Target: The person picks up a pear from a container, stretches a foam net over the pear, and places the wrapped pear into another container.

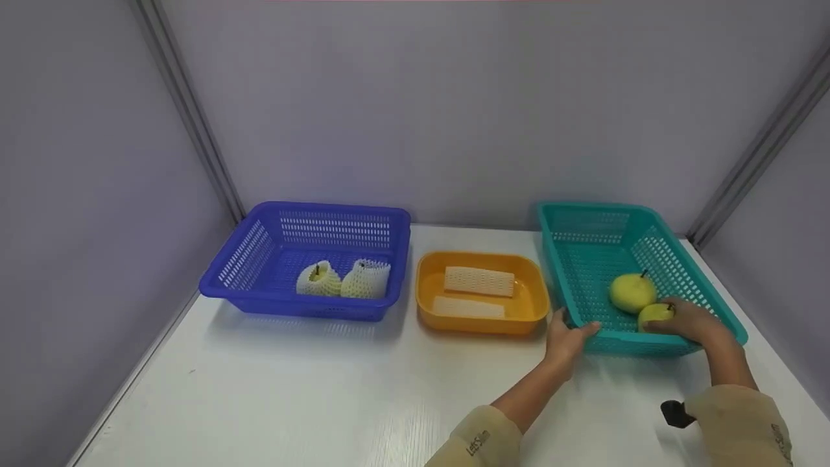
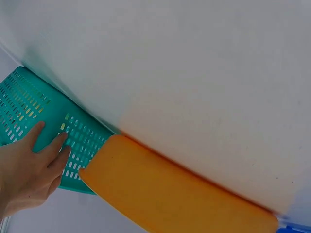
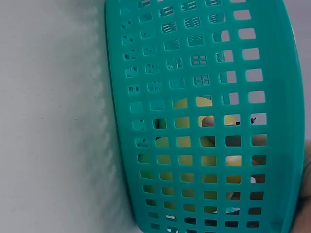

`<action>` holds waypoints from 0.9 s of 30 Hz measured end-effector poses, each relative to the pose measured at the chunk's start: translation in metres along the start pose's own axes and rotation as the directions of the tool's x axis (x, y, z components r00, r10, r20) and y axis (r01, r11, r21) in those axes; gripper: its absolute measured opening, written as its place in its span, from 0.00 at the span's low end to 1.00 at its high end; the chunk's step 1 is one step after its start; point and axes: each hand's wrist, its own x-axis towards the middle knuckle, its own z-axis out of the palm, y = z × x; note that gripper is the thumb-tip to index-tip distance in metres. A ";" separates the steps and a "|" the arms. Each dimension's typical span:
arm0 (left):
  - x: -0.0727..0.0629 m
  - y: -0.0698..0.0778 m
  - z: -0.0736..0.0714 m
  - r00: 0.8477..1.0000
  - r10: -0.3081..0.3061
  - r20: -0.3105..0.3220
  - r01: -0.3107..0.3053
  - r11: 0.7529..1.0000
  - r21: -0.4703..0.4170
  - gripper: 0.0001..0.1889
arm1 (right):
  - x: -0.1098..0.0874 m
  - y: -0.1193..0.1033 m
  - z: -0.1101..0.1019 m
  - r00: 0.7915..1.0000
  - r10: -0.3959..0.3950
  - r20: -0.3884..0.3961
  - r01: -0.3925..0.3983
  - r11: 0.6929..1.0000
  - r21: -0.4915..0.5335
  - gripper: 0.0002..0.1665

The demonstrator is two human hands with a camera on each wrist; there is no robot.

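A teal basket (image 1: 583,256) stands at the right, its near wall facing me. Two yellow pears with dark stems lie inside it, a farther pear (image 1: 632,293) and a nearer pear (image 1: 653,314). My right hand (image 1: 694,321) reaches over the near rim and grips the nearer pear. With my left hand (image 1: 566,344) I hold the basket's near left corner, thumb over the rim. In the left wrist view the fingers (image 2: 54,145) are spread along the perforated outer wall. The right wrist view shows the pears only in patches through the holes of the basket wall (image 3: 279,97).
An orange basin (image 1: 463,324) beside the teal basket holds two flat white foam net sleeves (image 1: 478,281). At the left, a blue basket (image 1: 292,305) contains two pears in foam nets (image 1: 366,280). Pale walls enclose the white table (image 1: 311,395) at the back and sides.
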 end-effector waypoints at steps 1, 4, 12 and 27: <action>0.000 0.000 0.000 1.000 0.000 -0.002 0.000 1.000 0.000 0.31 | 0.001 -0.001 0.000 1.000 -0.001 -0.002 0.001 1.000 0.000 0.53; 0.000 0.001 -0.001 1.000 -0.012 -0.005 0.012 1.000 0.001 0.32 | 0.003 -0.003 0.001 1.000 0.010 -0.013 -0.009 1.000 0.008 0.53; -0.001 0.002 -0.001 1.000 -0.013 0.003 0.013 1.000 -0.019 0.31 | 0.001 -0.002 0.003 0.998 0.010 -0.069 -0.010 1.000 -0.009 0.52; -0.004 0.003 -0.004 0.998 0.058 0.032 -0.060 0.996 0.068 0.32 | -0.009 -0.021 -0.007 0.983 0.036 -0.182 -0.041 0.999 -0.019 0.53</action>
